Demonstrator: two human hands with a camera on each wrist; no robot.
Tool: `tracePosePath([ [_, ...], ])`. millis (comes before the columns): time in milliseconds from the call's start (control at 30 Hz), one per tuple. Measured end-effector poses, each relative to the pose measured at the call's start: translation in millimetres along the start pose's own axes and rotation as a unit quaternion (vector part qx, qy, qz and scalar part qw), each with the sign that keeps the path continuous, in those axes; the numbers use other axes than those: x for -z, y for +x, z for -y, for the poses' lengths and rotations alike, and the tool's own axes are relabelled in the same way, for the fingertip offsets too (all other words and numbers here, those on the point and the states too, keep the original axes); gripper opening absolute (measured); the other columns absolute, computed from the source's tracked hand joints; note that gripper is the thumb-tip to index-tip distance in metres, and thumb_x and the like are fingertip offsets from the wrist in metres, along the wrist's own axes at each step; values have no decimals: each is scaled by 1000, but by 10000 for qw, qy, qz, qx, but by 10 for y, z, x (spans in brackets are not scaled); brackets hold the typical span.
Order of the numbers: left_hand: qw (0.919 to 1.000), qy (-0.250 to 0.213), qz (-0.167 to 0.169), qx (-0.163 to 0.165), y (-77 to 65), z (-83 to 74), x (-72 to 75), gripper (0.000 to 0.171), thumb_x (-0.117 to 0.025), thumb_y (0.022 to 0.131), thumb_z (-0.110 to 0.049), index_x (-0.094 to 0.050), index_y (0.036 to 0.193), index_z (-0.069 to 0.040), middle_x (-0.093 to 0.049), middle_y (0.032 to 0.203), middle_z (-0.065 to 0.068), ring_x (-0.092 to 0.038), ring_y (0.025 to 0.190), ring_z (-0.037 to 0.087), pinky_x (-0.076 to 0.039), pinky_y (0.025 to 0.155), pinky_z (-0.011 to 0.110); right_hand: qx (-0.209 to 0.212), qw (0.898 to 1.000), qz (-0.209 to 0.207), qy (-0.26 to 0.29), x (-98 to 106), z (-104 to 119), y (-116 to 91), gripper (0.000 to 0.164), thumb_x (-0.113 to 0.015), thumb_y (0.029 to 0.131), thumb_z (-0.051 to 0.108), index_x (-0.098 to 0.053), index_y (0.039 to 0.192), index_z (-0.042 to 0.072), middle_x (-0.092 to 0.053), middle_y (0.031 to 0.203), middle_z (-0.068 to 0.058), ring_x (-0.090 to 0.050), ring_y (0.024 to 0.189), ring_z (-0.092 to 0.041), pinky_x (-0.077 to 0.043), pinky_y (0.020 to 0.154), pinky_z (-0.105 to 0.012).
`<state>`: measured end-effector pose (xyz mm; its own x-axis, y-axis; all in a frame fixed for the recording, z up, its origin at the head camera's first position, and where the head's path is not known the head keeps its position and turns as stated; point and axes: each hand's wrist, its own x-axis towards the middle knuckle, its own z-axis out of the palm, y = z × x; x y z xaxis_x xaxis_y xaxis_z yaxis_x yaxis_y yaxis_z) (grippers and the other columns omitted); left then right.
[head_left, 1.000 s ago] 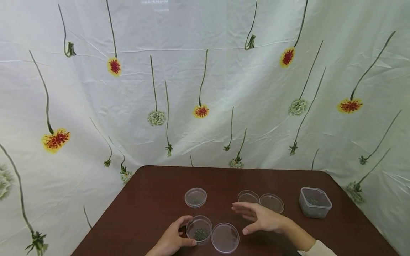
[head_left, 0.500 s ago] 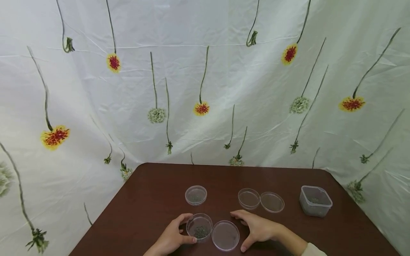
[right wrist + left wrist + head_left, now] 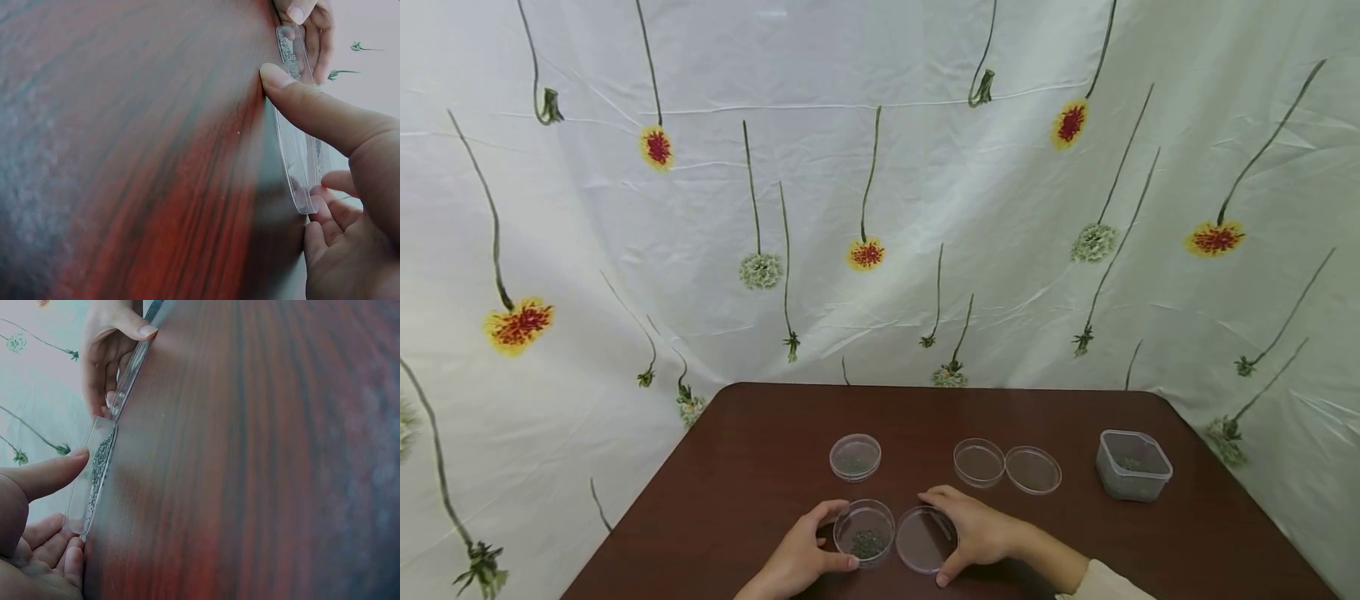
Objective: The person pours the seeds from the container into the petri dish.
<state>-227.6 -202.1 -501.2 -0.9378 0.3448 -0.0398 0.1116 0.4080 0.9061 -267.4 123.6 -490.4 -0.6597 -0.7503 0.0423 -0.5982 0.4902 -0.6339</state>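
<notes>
In the head view, a clear petri dish (image 3: pixel 867 527) with dark green granules in its bottom stands on the table at front centre. My left hand (image 3: pixel 797 552) holds it at the left side, thumb at the near rim and fingers behind. Right beside it lies a petri dish lid (image 3: pixel 919 542), with nothing visible in it. My right hand (image 3: pixel 988 531) spans this lid from the right, thumb at the near edge and fingertips at the far edge. The left wrist view shows the granules heaped along the floor of the dish (image 3: pixel 94 478), seen side-on.
Behind the left hand stands another petri dish (image 3: pixel 854 458) with a little green matter in it. Two shallow clear dishes (image 3: pixel 978 463) lie side by side further right. A lidless-looking plastic tub (image 3: pixel 1133 467) stands near the right edge of the brown table (image 3: pixel 760 442). A flowered curtain hangs behind.
My right hand has come down and left, from above the table to around the lid. My left hand has stayed at the dish with the granules.
</notes>
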Motion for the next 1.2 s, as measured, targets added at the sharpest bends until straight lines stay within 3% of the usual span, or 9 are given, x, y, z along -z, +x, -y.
tracePosePath([
  [233,9999,5,-75,-118,-21,-31,-12,79,-91,81,-19,-50,144,4,-55,141,25,-44,132,52,-44,101,65,-45,9998,-86,148,-17,17,37,94,-98,70,32,-52,145,2,-45,143,-2,-47,130,-20,-43,109,-34],
  [467,10000,14,-29,35,-13,-25,14,79,-90,83,-18,-47,145,6,-53,142,27,-44,133,52,-46,100,64,-196,9997,-78,-91,-54,91,92,90,-99,68,30,-53,140,2,-50,139,-3,-47,125,-18,-45,105,-33],
  [733,10000,-30,39,34,5,-25,8,79,-89,84,-19,-47,145,6,-50,144,29,-42,134,53,-45,101,64,77,9994,-252,-231,-29,67,83,101,-97,72,30,-42,151,-4,-53,145,-14,-48,133,-30,-41,111,-51],
  [967,10000,32,17,-31,-1,-20,-5,80,-90,83,-19,-47,145,7,-51,143,29,-44,132,53,-46,99,64,-25,9996,-244,-167,-7,134,66,108,-97,72,28,-36,156,0,-52,146,-13,-46,131,-29,-45,107,-44],
  [1200,9999,85,-33,-84,-2,-28,3,79,-90,83,-20,-48,144,7,-53,141,27,-44,132,53,-46,99,64,-91,9974,-421,-580,9,211,90,109,-99,67,25,-39,156,2,-53,143,-10,-45,130,-24,-43,108,-38],
])
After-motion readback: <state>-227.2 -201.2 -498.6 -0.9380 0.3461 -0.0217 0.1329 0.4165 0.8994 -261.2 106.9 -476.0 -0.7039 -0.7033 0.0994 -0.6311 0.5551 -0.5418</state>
